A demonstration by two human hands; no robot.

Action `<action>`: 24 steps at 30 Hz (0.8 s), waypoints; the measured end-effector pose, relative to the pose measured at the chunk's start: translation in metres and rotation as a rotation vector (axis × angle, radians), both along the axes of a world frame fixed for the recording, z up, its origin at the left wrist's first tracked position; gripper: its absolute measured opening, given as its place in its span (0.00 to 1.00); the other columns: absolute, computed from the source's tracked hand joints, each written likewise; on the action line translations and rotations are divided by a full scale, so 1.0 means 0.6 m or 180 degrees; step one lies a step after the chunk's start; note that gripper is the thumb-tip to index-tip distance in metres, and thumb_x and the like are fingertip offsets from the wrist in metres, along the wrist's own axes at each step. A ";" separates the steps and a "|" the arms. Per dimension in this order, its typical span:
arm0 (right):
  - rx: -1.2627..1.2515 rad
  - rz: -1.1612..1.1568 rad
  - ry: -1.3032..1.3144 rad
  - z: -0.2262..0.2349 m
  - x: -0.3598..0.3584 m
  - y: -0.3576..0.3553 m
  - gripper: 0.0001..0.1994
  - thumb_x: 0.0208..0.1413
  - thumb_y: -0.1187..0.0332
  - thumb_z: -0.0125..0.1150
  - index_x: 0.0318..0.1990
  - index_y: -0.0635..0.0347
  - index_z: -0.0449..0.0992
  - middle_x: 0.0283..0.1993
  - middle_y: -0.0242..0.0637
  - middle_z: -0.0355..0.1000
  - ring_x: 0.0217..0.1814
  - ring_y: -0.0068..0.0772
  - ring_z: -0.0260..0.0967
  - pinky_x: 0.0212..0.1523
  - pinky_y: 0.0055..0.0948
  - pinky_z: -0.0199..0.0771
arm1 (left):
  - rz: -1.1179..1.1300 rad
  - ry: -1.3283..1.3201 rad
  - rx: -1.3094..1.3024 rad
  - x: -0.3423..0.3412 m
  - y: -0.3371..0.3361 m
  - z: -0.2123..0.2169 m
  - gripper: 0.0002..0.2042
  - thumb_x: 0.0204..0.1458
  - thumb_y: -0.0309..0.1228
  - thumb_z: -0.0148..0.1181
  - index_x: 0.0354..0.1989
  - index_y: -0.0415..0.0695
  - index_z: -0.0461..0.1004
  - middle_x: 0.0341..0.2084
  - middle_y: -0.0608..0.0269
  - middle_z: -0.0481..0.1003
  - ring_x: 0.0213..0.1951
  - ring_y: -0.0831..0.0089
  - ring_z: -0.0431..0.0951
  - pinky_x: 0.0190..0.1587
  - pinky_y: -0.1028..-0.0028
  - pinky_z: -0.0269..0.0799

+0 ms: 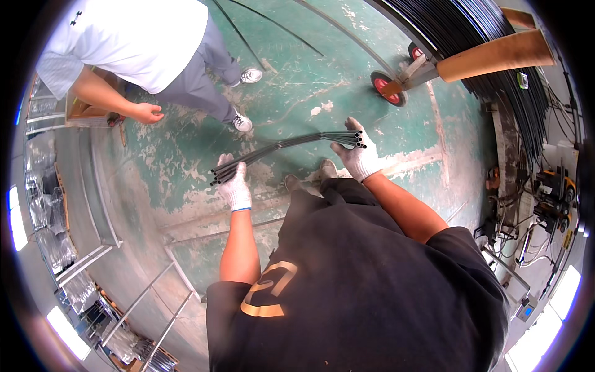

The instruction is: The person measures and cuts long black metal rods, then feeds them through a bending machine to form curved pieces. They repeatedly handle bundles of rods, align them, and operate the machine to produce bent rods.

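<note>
A small bundle of thin dark tubes (279, 146) spans the space between my two hands, bowed in this fisheye view. My left hand (234, 188), in a white knitted glove, is closed around the bundle's left end, the open tube ends sticking out past it. At the other end, my right hand (358, 155), gloved the same way, cradles the tubes between thumb and fingers. Several round tube openings show beside that palm. Both ends are held off the floor, in front of my body.
A person in a white shirt (136, 43) stands ahead at left. Long black tubes lie stacked on a rack (458, 37) at far right, near a cart wheel (388, 88). Loose strips (282, 31) lie on the worn green floor (297, 99). A metal frame (139, 301) stands at left.
</note>
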State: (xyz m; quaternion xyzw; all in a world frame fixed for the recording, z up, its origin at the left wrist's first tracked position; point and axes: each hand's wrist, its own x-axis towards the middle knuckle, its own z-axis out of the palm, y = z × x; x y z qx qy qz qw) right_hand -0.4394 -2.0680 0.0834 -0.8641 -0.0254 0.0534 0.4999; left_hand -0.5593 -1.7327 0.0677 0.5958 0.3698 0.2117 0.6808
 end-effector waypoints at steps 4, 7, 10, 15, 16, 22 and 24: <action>0.0126 -0.0030 0.0084 -0.003 -0.006 -0.001 0.42 0.53 0.73 0.79 0.74 0.62 0.63 0.70 0.51 0.72 0.72 0.42 0.72 0.70 0.38 0.75 | -0.0015 -0.0045 -0.0148 -0.005 0.000 0.002 0.34 0.58 0.14 0.67 0.74 0.36 0.64 0.69 0.46 0.70 0.69 0.62 0.72 0.71 0.64 0.70; 0.0123 -0.0070 0.0081 0.003 -0.010 0.003 0.42 0.53 0.72 0.79 0.74 0.62 0.63 0.69 0.51 0.73 0.71 0.41 0.72 0.70 0.37 0.75 | -0.0002 -0.0021 -0.0065 -0.006 -0.005 0.008 0.34 0.57 0.13 0.67 0.73 0.36 0.65 0.69 0.45 0.71 0.69 0.62 0.72 0.70 0.64 0.71; 0.0059 -0.0185 -0.0053 0.000 -0.015 0.003 0.41 0.52 0.67 0.81 0.73 0.59 0.66 0.66 0.50 0.76 0.67 0.45 0.76 0.66 0.38 0.76 | 0.0035 0.0010 0.0064 -0.005 -0.005 0.001 0.33 0.57 0.13 0.68 0.72 0.36 0.66 0.68 0.45 0.71 0.69 0.61 0.73 0.70 0.64 0.72; 0.0058 -0.0211 0.0037 -0.003 -0.024 0.003 0.40 0.56 0.69 0.79 0.74 0.66 0.63 0.66 0.51 0.75 0.69 0.41 0.74 0.69 0.37 0.74 | 0.0135 0.0007 0.0062 -0.008 -0.007 -0.009 0.32 0.56 0.14 0.69 0.70 0.36 0.68 0.67 0.46 0.73 0.67 0.61 0.74 0.69 0.64 0.73; 0.0088 -0.0233 0.0042 -0.012 -0.024 0.002 0.40 0.56 0.69 0.79 0.73 0.66 0.63 0.66 0.51 0.75 0.69 0.41 0.74 0.69 0.37 0.74 | 0.0122 0.0026 0.0087 -0.008 -0.006 -0.012 0.31 0.56 0.14 0.69 0.70 0.36 0.68 0.67 0.46 0.73 0.67 0.61 0.75 0.69 0.64 0.73; -0.0092 -0.0287 0.0204 -0.010 -0.028 0.011 0.40 0.54 0.68 0.80 0.73 0.64 0.65 0.66 0.51 0.76 0.67 0.43 0.75 0.68 0.38 0.74 | 0.0051 0.0042 0.0153 -0.011 0.002 -0.020 0.31 0.54 0.14 0.70 0.69 0.37 0.70 0.65 0.48 0.75 0.65 0.62 0.76 0.69 0.64 0.74; -0.0209 -0.0291 0.0036 -0.018 -0.033 0.001 0.40 0.53 0.63 0.80 0.72 0.59 0.67 0.64 0.49 0.79 0.65 0.47 0.79 0.64 0.38 0.77 | 0.0071 -0.0006 0.0112 -0.009 0.002 -0.025 0.32 0.53 0.12 0.69 0.69 0.37 0.70 0.65 0.49 0.75 0.65 0.63 0.76 0.69 0.64 0.73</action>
